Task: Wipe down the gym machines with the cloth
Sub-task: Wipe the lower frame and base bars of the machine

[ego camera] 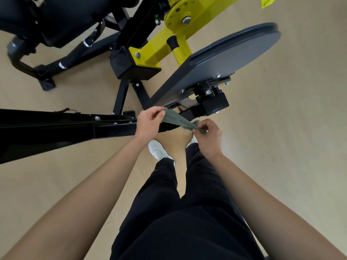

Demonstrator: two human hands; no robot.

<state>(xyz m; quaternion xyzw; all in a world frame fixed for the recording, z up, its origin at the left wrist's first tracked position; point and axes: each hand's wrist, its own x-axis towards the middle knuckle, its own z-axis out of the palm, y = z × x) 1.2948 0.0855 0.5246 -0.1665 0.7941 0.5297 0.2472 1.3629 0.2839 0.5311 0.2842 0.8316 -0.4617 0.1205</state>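
So both hands are up in front, a little apart, with the cloth stretched between them. It's a grey-green rag. The left hand pinches one end with thumb and fingertips, and the right hand pinches the other end lower down, so the cloth slopes down toward the right. It hangs in the air just in front of the machine; I can't tell whether it's touching any part of it.

Stuff around it: right behind the cloth is the big grey plate, tilted, with a black pivot block bolted under its near edge. A long black beam runs in from the left edge and ends right behind the left hand, so that one's closest. Farther back there's a yellow arm leading up to a yellow disc hub, and a black seat pad in the top left corner. Black struts run between the beam and the yellow part, bolted to the beige floor.

Looking straight down you get black trousers and a white shoe under the left hand; the other shoe is mostly hidden behind the right hand.
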